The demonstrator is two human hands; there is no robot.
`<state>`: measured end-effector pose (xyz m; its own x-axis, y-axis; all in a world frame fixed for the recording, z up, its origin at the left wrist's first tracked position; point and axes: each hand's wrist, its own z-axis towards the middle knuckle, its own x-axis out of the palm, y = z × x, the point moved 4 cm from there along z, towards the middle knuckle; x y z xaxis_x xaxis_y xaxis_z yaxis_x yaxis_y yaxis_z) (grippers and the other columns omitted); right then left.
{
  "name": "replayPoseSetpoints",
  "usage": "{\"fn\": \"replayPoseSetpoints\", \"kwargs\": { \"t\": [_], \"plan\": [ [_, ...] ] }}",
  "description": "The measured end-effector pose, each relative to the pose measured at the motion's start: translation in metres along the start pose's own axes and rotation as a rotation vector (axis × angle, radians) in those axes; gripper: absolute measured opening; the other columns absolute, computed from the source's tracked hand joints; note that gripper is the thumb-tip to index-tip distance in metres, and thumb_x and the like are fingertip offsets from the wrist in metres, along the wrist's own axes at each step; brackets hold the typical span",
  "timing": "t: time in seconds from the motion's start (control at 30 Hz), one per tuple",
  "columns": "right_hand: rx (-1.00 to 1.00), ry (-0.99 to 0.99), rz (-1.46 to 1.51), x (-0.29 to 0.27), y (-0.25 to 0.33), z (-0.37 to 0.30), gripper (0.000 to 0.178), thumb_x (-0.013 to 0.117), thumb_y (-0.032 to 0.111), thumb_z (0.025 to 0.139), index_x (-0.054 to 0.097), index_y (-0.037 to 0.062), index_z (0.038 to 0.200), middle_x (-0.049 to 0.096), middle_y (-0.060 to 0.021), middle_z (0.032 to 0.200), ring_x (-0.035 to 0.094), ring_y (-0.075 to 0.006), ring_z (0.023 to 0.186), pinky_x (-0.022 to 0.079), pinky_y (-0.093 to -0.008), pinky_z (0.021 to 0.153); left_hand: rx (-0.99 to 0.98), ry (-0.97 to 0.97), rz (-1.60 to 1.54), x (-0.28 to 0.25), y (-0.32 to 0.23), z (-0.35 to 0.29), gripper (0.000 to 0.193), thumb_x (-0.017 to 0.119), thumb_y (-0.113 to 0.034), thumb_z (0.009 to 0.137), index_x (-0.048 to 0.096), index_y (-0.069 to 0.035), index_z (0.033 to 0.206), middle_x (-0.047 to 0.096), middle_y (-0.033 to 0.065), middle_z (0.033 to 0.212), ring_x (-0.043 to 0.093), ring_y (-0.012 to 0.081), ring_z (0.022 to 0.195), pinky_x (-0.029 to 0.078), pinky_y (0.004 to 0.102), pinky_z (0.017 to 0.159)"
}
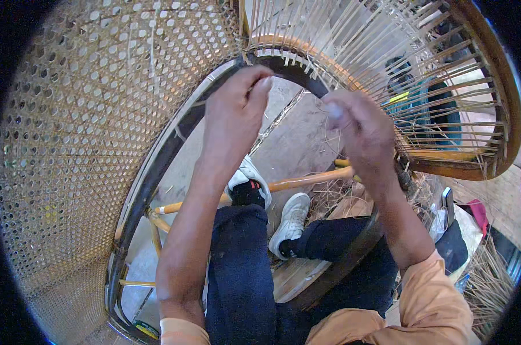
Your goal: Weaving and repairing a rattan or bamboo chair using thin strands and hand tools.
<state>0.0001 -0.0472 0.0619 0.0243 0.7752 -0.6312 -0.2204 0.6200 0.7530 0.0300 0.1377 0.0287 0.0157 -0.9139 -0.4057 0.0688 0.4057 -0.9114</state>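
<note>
My left hand (237,106) is closed, thumb pressed against the curled fingers, over the dark curved rail (183,129) of a rattan chair frame. Whatever it pinches is too small to make out. Facing it, my right hand (364,126) is also closed in a pinch beside the inner edge of the strung panel (433,123). Motion smears it slightly, and its fingertips hide what they grip. Thin loose strands curl just below its fingers. On the left spreads a panel of open-hole woven cane (93,138). Short pale cane ends (298,60) wrap the rail between my hands.
A pale rattan crossbar (309,180) runs above my white shoes (295,221). Cane scraps (341,201) litter the floor. A bundle of cane strips (490,287) lies at the lower right, near a phone-like object (448,198) and a red cloth (477,211).
</note>
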Motion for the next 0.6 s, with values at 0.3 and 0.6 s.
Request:
{"fn": "replayPoseSetpoints", "kwargs": {
  "t": [0.3,0.6],
  "plan": [
    [-0.017,-0.141,0.034,-0.015,-0.011,0.025,0.014,0.058,0.012,0.087,0.062,0.0025,0.097,0.063,-0.0131,0.077,0.062,-0.0210,0.064,0.048,-0.0305,0.060,0.490,-0.313,0.175,0.036,-0.037,0.050,0.021,0.058,-0.013,0.088,0.063,-0.003,0.106,0.063,0.0136,0.089,0.061,0.0209,0.076,0.049,0.0305,0.070],
    [0.076,-0.264,-0.032,-0.026,-0.018,0.033,0.015,0.058,0.016,0.087,0.063,0.0020,0.091,0.063,-0.0172,0.076,0.064,-0.0315,0.069,0.049,-0.0368,0.063,0.548,-0.382,0.227,0.051,-0.044,0.045,0.025,0.056,-0.008,0.085,0.059,-0.004,0.110,0.060,0.0153,0.095,0.059,0.0301,0.089,0.047,0.0370,0.079]
  ]
}}
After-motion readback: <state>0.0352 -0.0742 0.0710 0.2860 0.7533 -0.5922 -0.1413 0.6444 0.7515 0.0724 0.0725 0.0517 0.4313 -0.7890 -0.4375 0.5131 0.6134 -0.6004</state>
